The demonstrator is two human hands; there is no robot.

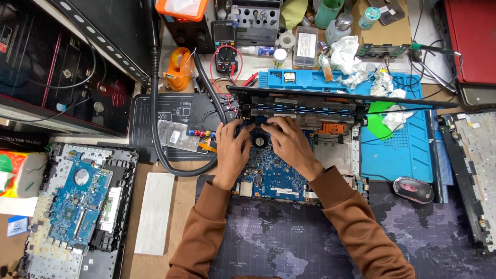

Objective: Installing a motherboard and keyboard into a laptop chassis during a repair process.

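Far to the left of my left hand I see a soft red and green package [14, 173] at the bench edge, and nearer in a second opened laptop base [77, 206] with a blue board. A white rectangular pad [154, 213] lies just left of my left sleeve. Up and left of the hand stands an orange tape dispenser [180, 68], with a black multimeter [226, 58] beside it.

My left hand [231, 150] rests palm down on the opened laptop [289, 170], fingers curled loosely onto the dark part by the fan; it grips nothing that I can make out. My right hand [290, 142] lies just beside it, fingers bent, tips pressing the same spot at the hinge edge of the blue motherboard [271, 175].

Right of that hand sits a blue work mat [403, 150] with a green scrap, and lower right a black and red mouse [413, 189].
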